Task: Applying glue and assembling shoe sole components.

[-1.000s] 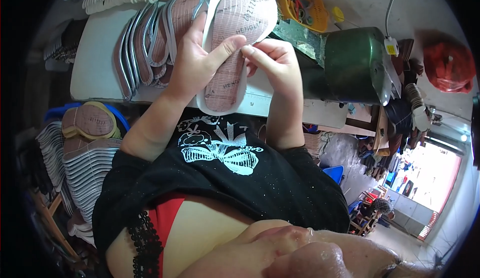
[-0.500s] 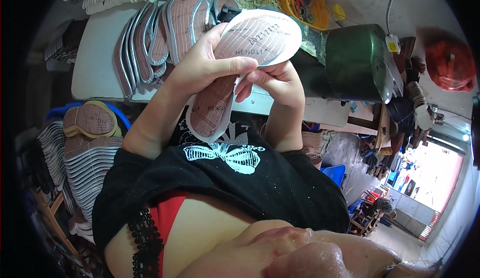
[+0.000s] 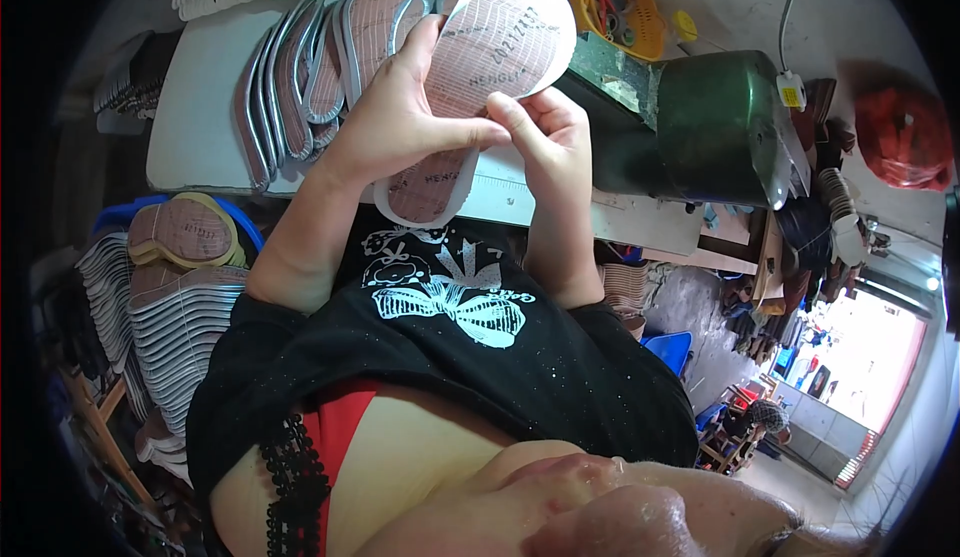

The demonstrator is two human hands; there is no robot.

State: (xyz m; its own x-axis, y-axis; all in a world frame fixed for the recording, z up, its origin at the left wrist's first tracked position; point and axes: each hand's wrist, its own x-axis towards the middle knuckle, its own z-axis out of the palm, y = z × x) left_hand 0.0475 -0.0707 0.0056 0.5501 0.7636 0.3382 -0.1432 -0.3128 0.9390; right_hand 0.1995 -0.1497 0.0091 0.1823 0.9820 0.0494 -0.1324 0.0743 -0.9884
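Observation:
A shoe insole (image 3: 500,42), brown and finely striped with a white edge, is held up in front of my chest with its wide end away from me. My left hand (image 3: 385,122) is closed round its middle, the thumb lying across the top face. At the right edge, just below the wide part, my right hand (image 3: 550,142) pinches the insole between thumb and bent fingers. The undersides of the fingers of both hands are hidden. Behind my left hand, several silver-edged insoles (image 3: 295,87) lean in a row on the white table (image 3: 190,147).
A tall pile of insoles (image 3: 190,327) stands at my left, with a yellow-rimmed insole (image 3: 185,235) on top and a blue rim behind. A green machine (image 3: 710,127) is at the right, near a yellow basket of tools (image 3: 615,12). Far right, a person (image 3: 768,417) is by a bright doorway.
The insole and both hands have moved away from my chest and slightly left. My right thumb has shifted up along the edge, apart from the left thumb's tip.

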